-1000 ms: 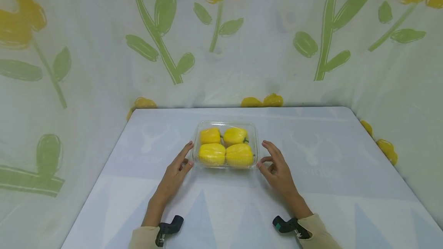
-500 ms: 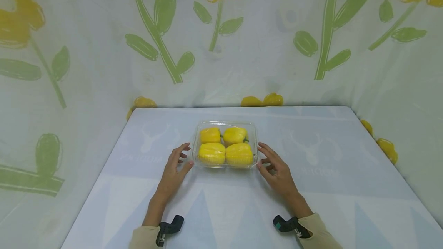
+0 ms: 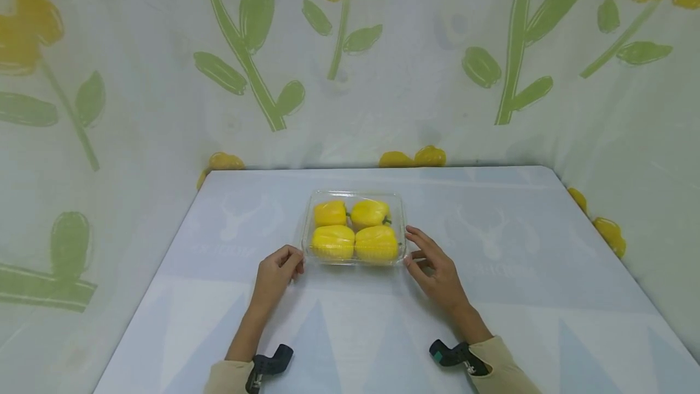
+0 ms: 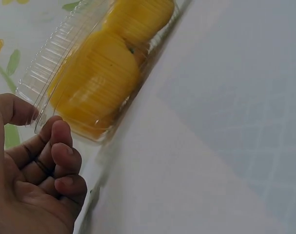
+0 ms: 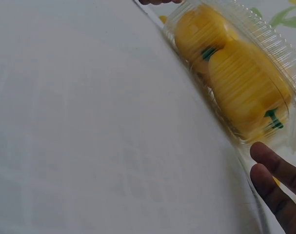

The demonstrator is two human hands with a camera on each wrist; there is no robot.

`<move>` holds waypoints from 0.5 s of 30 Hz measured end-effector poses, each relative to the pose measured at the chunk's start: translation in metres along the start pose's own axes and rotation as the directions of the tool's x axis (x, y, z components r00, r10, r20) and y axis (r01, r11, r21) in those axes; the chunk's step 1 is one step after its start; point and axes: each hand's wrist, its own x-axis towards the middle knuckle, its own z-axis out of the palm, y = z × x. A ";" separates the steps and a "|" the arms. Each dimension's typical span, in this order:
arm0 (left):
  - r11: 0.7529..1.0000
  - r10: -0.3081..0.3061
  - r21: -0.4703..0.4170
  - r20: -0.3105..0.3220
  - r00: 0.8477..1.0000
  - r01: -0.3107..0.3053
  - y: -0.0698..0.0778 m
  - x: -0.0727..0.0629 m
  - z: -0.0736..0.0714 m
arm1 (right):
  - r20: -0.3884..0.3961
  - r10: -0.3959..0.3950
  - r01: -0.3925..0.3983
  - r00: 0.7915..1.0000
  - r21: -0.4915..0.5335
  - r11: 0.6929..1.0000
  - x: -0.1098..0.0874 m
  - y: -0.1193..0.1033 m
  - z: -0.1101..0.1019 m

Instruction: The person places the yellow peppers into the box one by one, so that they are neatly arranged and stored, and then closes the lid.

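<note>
A clear plastic clamshell box (image 3: pixel 352 262) sits on the table with several yellow bell peppers (image 3: pixel 333 242) inside, some showing green stems. Its lid looks closed. At the box's near left corner is my left hand (image 3: pixel 277 275); in the left wrist view, thumb and index finger of that left hand (image 4: pixel 38 170) pinch the clear rim while the other fingers curl below. My right hand (image 3: pixel 437 272) is at the near right corner, its fingers loosely bent beside the box. In the right wrist view, two of its fingers (image 5: pixel 277 168) extend below the box end; the thumb is mostly cut off.
The box stands toward the back of a pale patterned table (image 3: pixel 492 333). A flower-printed curtain (image 3: pixel 410 78) hangs behind and along both sides. Each wrist carries a black camera mount (image 3: pixel 270 362), near beige sleeves (image 3: pixel 500 366).
My left hand's index finger has come down from beside the box to meet the thumb at the near left corner. My right hand stays about where it was. The box has not visibly moved.
</note>
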 end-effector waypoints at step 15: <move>0.982 -0.102 -0.150 0.096 0.990 0.116 0.000 0.005 -0.003 | -0.019 -0.016 0.016 1.000 0.008 1.000 0.010 -0.037 -0.002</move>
